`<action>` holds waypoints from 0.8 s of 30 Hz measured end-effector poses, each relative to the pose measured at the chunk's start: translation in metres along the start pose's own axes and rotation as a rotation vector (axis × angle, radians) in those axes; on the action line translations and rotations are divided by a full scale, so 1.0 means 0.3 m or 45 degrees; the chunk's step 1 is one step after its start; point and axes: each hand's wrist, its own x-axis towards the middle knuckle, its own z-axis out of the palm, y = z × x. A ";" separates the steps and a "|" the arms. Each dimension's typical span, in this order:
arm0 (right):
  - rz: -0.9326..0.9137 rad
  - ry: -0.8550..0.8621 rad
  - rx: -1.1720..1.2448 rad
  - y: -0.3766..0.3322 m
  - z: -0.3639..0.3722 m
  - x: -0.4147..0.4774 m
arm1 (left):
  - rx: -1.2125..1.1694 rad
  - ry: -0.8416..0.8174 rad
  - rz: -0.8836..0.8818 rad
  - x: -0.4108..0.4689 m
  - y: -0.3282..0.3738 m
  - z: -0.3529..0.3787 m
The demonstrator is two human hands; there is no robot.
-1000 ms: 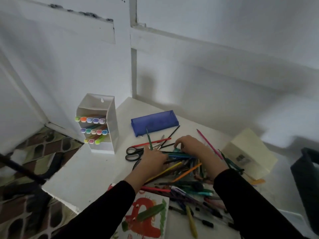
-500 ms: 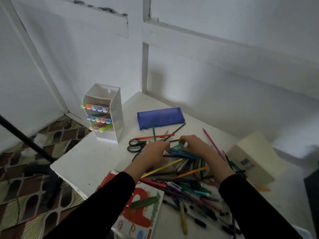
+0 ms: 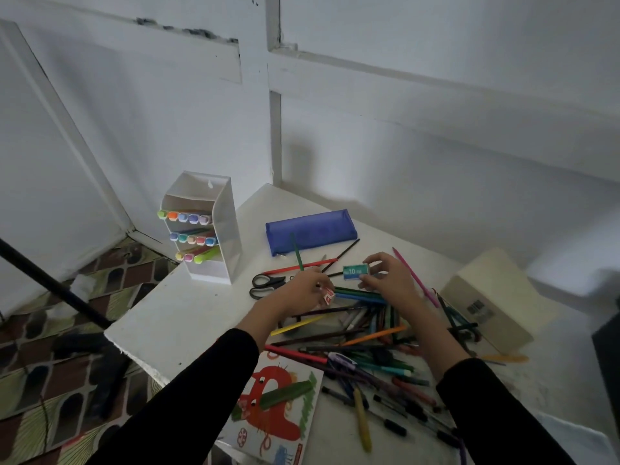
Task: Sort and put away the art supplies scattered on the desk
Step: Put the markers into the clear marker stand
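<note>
1. White desk [image 3: 188, 317] pushed into a corner of white panelled walls; patterned floor down on the left, light is dim
2. Pile of pens and pencils [image 3: 369, 333] lies loose across the middle of the desk between both forearms, many crossing each other
3. Scissors [image 3: 268, 285] just left of the pile, blue pencil case [image 3: 310, 229] behind it near the wall, marker rack [image 3: 204, 236] upright at back left with three rows of markers
4. Cream box [image 3: 493, 307] on the right side; picture book [image 3: 278, 414] at the front edge with a few pens overlapping it
5. Right hand [image 3: 385, 276] pinches a small teal box [image 3: 356, 271] marked "10", thumb on the near side and fingers on the far side, held just above the far end of the pile
6. Left hand [image 3: 302, 292] has its fingers curled round a small red and white piece [image 3: 328, 295]; too small to tell what it is
7. Teal box looks like light card: stiff but crushable, so take it by the long sides with light pressure. Can't see whether a flap is open, so keep it level
8. Pens and pencils: light, stiff, round, so they will roll. Line them up first, then take a bundle at mid-shaft
9. Scissors: blades look closed, lift by the handles
10. Both hands are occupied; each needs to set its item down before it can gather more
</note>
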 end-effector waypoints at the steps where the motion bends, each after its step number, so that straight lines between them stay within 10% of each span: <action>1: 0.024 0.008 0.071 -0.012 0.008 -0.010 | 0.000 0.010 0.016 -0.007 -0.013 0.000; 13: 0.278 0.150 0.582 -0.157 0.277 -0.197 | -0.890 0.721 -0.346 -0.202 -0.189 -0.062; 24: 0.360 -0.055 0.812 -0.326 0.770 -0.252 | -1.855 0.858 -0.762 -0.435 -0.505 -0.288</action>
